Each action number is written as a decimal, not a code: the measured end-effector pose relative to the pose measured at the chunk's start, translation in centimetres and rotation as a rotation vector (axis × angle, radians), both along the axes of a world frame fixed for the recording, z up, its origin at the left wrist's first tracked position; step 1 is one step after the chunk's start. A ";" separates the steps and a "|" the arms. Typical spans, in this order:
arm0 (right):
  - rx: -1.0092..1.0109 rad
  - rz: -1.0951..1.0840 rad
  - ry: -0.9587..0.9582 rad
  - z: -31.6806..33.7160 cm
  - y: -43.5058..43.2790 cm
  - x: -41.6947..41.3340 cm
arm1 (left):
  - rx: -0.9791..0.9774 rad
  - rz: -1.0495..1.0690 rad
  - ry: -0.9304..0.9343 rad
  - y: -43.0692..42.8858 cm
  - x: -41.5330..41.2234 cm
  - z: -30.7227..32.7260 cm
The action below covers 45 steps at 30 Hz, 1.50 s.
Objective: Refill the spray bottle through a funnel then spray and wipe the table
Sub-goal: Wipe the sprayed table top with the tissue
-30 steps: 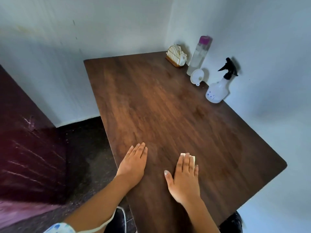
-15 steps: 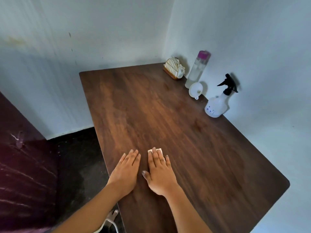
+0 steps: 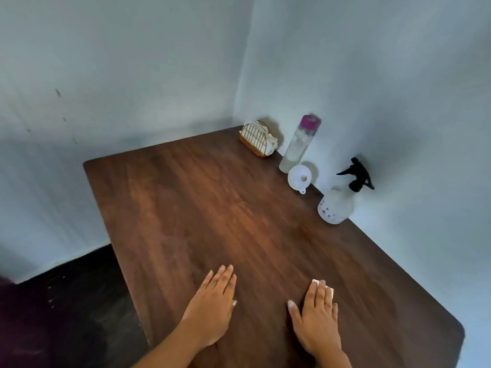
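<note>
The right hand (image 3: 317, 318) lies flat on the table (image 3: 186, 208), fingers extended, pressing a white cloth (image 3: 329, 290). The left hand (image 3: 212, 306) rests flat and empty left of it. The spray bottle (image 3: 338, 200), funnel (image 3: 300, 179) and water bottle (image 3: 299, 144) stand at the table's far right edge.

Left hand (image 3: 212, 306) lies flat, palm down, fingers together and extended. Right hand (image 3: 317, 318) lies flat too, fingers extended, thumb splayed. The 2 are apart.

Home corner (wooden table (image 3: 239, 221))
</note>
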State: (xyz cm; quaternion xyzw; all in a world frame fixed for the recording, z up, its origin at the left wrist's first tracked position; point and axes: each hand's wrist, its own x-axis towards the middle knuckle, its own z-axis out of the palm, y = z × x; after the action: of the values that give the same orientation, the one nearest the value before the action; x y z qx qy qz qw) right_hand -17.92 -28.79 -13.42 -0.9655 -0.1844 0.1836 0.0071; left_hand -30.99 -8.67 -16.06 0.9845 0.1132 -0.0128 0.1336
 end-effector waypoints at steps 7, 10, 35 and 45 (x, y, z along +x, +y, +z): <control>0.031 -0.076 -0.003 0.2 9.0 1.5 | -0.009 -0.206 0.050 6.7 1.6 0.6; 0.068 0.069 -0.017 0.0 13.6 0.3 | -0.037 -0.183 0.082 9.3 1.8 1.0; 0.971 -0.228 0.464 4.3 33.0 5.3 | -0.286 -0.252 -0.012 26.9 13.8 6.5; 1.179 -0.623 0.282 11.4 27.3 2.4 | -0.556 -0.505 0.065 23.7 18.5 13.3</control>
State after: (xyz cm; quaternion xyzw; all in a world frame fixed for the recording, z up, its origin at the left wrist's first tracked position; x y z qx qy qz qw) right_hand -15.50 -1.51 -1.98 -0.7752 0.0355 0.1659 0.6085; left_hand -12.49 15.02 -2.78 0.9066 -0.1366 -0.1069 0.3847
